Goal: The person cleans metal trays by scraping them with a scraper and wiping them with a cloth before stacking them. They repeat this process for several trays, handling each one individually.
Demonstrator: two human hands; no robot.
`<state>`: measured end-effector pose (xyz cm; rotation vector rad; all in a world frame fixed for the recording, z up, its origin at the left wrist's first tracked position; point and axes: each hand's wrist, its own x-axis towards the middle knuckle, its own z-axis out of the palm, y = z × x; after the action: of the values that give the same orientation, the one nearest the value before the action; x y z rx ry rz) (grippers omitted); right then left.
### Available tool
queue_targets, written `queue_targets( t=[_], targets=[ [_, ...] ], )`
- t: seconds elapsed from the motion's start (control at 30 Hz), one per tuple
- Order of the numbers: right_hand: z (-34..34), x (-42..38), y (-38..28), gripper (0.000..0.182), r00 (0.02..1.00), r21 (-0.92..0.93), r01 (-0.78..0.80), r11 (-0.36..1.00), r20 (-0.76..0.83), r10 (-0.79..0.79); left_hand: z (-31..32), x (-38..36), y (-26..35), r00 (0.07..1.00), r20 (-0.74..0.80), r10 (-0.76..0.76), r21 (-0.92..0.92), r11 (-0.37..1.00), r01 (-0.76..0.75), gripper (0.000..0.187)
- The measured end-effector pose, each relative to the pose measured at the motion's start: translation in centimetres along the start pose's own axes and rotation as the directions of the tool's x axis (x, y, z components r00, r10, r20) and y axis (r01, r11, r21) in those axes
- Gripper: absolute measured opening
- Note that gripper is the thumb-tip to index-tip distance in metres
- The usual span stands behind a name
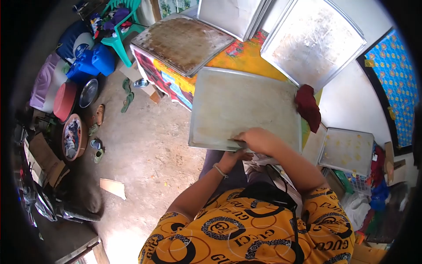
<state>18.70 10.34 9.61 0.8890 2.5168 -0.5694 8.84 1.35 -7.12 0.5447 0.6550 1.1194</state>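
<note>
A large metal baking tray [246, 105] with a worn, greyish surface lies in front of me, its near edge at my waist. My left hand [235, 159] is closed at this near edge, fingers partly hidden beneath it. Just above it, my right hand [255, 140] presses down on the tray near the same edge, with its fingers bunched together. Something small and dark shows at its fingertips, too small to name. A dark red cloth [308, 108] hangs at the tray's right corner.
Behind, a browned tray [182, 42] rests on a table with a colourful cloth [246, 53]. More trays [314, 39] lean against the wall; another tray [347, 149] sits on a crate at right. Left are a green chair [118, 39], blue jerrycans [92, 61], basins and slippers [126, 94].
</note>
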Motion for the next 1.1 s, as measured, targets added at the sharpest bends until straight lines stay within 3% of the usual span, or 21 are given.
queue_targets(
  t=[0.03, 0.1, 0.13, 0.2, 0.23, 0.33, 0.4, 0.43, 0.5, 0.6, 0.7, 0.77, 0.8, 0.83, 0.87, 0.9, 0.93, 0.97, 1.0, 1.03, 1.1],
  targets=[
    [0.6, -1.0, 0.1, 0.049, 1.000, 0.009, -0.003, 1.000, -0.012, 0.003, 0.3, -0.1, 0.4, 1.000, 0.016, 0.018, 0.032, 0.999, -0.019, 0.037],
    [3.2, -2.4, 0.9, 0.052, 0.944, 0.038, 0.054, 0.998, -0.327, -0.038, 0.1, -0.2, 0.3, 0.997, 0.050, -0.061, 0.069, 0.996, 0.057, 0.041],
    [4.7, -3.1, 0.8, 0.053, 0.882, 0.056, 0.076, 0.996, -0.470, -0.041, -0.1, -0.2, -0.4, 1.000, 0.022, -0.009, 0.142, 0.990, 0.006, 0.041],
    [7.0, -4.5, 0.0, 0.055, 0.943, -0.019, 0.010, 1.000, -0.334, -0.016, -0.4, 0.2, -1.4, 0.995, -0.010, 0.101, 0.293, 0.952, -0.094, 0.041],
    [7.7, -4.8, -0.3, 0.057, 0.964, -0.063, -0.014, 0.998, -0.265, -0.003, -0.7, 0.3, -1.6, 0.999, 0.041, 0.005, 0.305, 0.952, -0.017, 0.040],
    [8.5, -2.9, 0.2, 0.061, 0.944, -0.130, -0.051, 0.990, -0.329, 0.005, 0.2, 0.3, -2.9, 0.943, 0.081, 0.322, 0.601, 0.740, -0.304, 0.033],
    [7.0, 0.2, 2.0, 0.053, 0.912, -0.123, -0.090, 0.988, -0.409, 0.032, 0.7, 0.0, -2.1, 0.994, 0.101, 0.047, 0.250, 0.966, -0.071, 0.030],
    [6.1, 2.6, 3.6, 0.048, 0.888, -0.122, -0.129, 0.984, -0.456, 0.060, 1.0, 0.0, -1.6, 0.985, 0.151, -0.081, 0.064, 0.995, 0.072, 0.029],
    [2.8, 6.8, 7.0, 0.039, 0.849, 0.059, -0.147, 0.987, -0.505, 0.157, 1.3, 0.0, -1.6, 0.991, 0.113, -0.074, 0.129, 0.990, 0.060, 0.028],
    [0.3, 10.2, 9.0, 0.034, 0.855, 0.132, -0.282, 0.950, -0.415, 0.311, 1.6, 0.0, -1.3, 0.995, 0.078, -0.059, 0.208, 0.977, 0.042, 0.027],
    [3.4, 6.9, 5.4, 0.031, 0.883, 0.002, -0.114, 0.993, -0.458, 0.102, 1.2, 0.0, -1.3, 0.994, 0.099, -0.052, 0.259, 0.965, 0.025, 0.027],
    [7.0, 3.6, 2.1, 0.038, 0.900, -0.203, -0.070, 0.977, -0.435, -0.026, 1.1, 0.2, -1.2, 0.985, 0.157, -0.066, 0.245, 0.969, 0.026, 0.028],
    [7.5, 1.5, 0.3, 0.044, 0.931, -0.196, -0.047, 0.979, -0.363, -0.028, 0.8, 0.7, -1.5, 0.967, 0.192, 0.169, 0.508, 0.826, -0.245, 0.028],
    [7.5, 0.1, -1.0, 0.052, 0.958, -0.184, -0.025, 0.983, -0.287, -0.029, 0.1, 1.5, -2.4, 0.885, 0.283, 0.368, 0.705, 0.546, -0.453, 0.029],
    [7.6, 0.1, -0.9, 0.051, 0.948, -0.171, -0.006, 0.985, -0.314, -0.049, -0.6, 1.9, -3.5, 0.760, 0.417, 0.499, 0.807, 0.181, -0.562, 0.029],
    [7.7, 0.3, -0.9, 0.050, 0.938, -0.151, 0.014, 0.988, -0.341, -0.065, -0.9, 1.6, -4.4, 0.614, 0.575, 0.542, 0.800, -0.212, -0.562, 0.030],
    [7.5, 0.8, -0.7, 0.049, 0.925, -0.134, 0.036, 0.990, -0.371, -0.084, -0.3, 0.8, -3.7, 0.824, 0.352, 0.445, 0.807, 0.302, -0.507, 0.030],
    [7.0, 2.2, -0.2, 0.048, 0.927, -0.099, 0.014, 0.995, -0.371, -0.050, 0.4, 0.3, -2.6, 0.959, 0.184, 0.216, 0.630, 0.723, -0.284, 0.030],
    [6.5, 4.0, 0.6, 0.044, 0.909, -0.132, -0.011, 0.991, -0.415, -0.045, 0.9, 0.0, -1.6, 0.990, 0.113, -0.082, 0.316, 0.948, 0.042, 0.031],
    [5.7, 5.9, 1.6, 0.040, 0.887, -0.166, -0.034, 0.986, -0.460, -0.047, 1.1, 0.2, -1.8, 0.992, 0.108, -0.064, 0.245, 0.969, 0.035, 0.030],
    [2.7, 9.5, 3.9, 0.034, 0.837, -0.041, -0.092, 0.995, -0.544, 0.055, 0.7, 0.4, -2.3, 0.991, 0.117, -0.064, 0.295, 0.955, 0.027, 0.031]
  ],
)
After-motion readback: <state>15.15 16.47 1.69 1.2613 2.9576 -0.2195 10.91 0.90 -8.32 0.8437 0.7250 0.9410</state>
